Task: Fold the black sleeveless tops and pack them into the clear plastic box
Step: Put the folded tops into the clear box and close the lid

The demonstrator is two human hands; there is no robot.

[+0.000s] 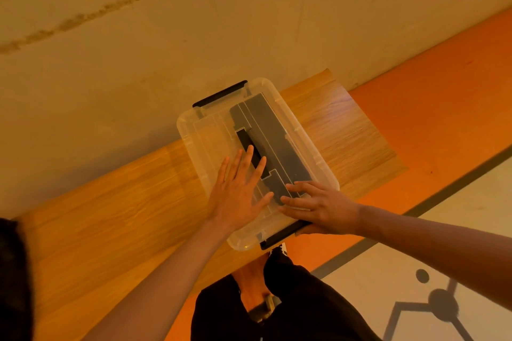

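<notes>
The clear rectangular plastic box point(241, 243) sits on the pale wooden tabletop point(110, 216) with its transparent lid point(210, 130) on. Dark folded fabric point(277, 132), likely the black sleeveless tops, shows through toward 1 o'clock. The left hand point(238, 188) presses flat, fingers spread. The right hand point(321, 207) lies straight-fingered at 5 o'clock by the black latch point(279, 238). Packing looks done; latching seems left.
</notes>
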